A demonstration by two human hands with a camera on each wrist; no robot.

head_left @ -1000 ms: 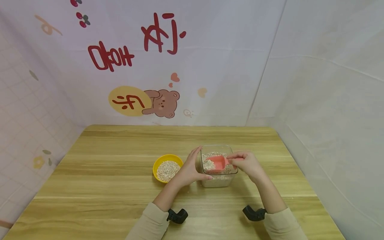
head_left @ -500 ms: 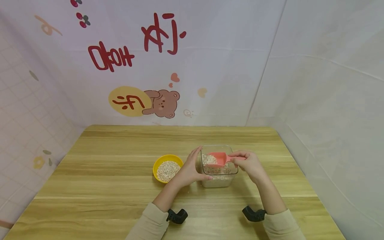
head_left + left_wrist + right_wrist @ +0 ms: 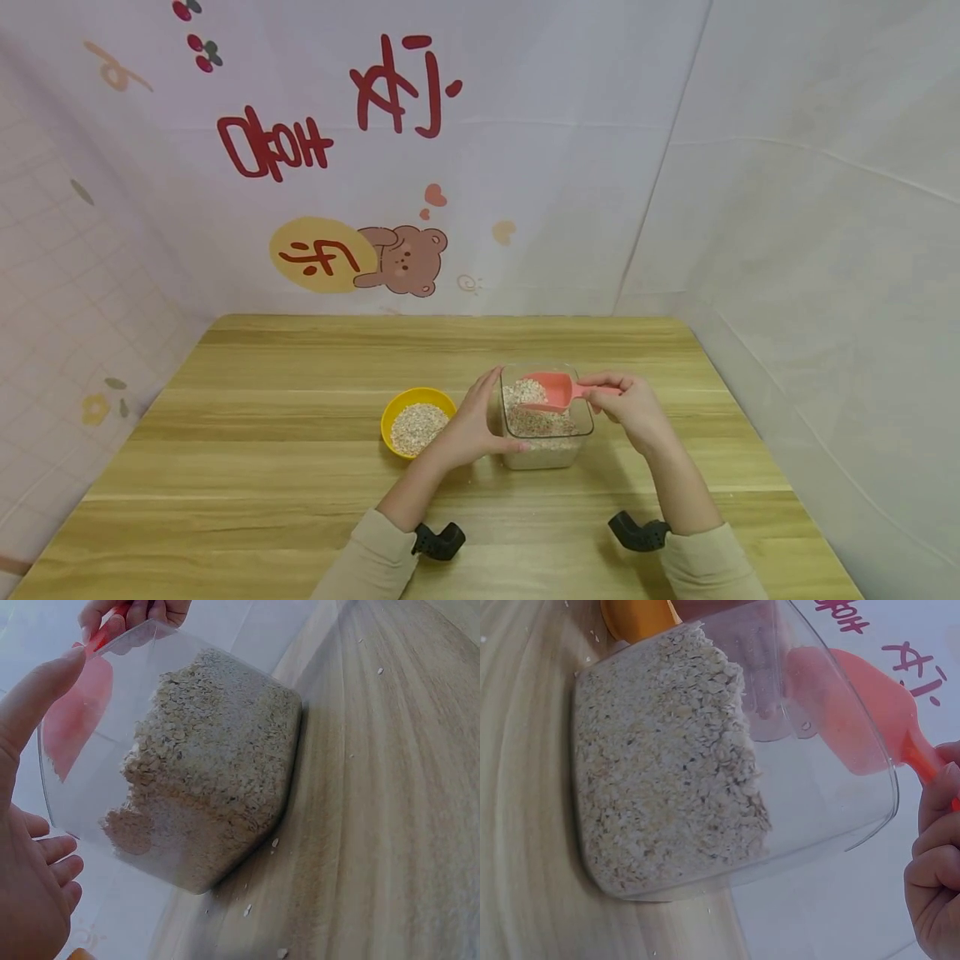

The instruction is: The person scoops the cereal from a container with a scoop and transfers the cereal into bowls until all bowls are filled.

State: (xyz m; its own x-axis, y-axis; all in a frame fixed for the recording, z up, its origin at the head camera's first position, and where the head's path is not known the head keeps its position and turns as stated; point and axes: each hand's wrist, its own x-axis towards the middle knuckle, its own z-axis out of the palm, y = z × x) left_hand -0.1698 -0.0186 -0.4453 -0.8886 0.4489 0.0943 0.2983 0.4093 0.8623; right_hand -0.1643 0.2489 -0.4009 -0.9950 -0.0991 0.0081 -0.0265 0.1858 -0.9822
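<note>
A clear square container (image 3: 547, 436), partly filled with rolled oats (image 3: 660, 750), stands on the table. My left hand (image 3: 472, 427) holds its left side, thumb at the near rim and fingers spread toward the far corner. My right hand (image 3: 632, 410) pinches the handle of a pink scoop (image 3: 559, 392). The scoop carries a heap of oats and is at the container's rim, above the oats inside. In the right wrist view, the scoop's blade shows through the clear wall, apart from the oats below.
A yellow bowl (image 3: 387, 423) with oats in it stands left of the container, beside my left forearm. Loose oat flakes (image 3: 247, 910) lie on the wooden table (image 3: 285, 500). Fabric walls (image 3: 555, 167) rise behind and at both sides.
The scoop has risen out of the oats with a load on it and leveled slightly toward the far side. My left hand stays on the container.
</note>
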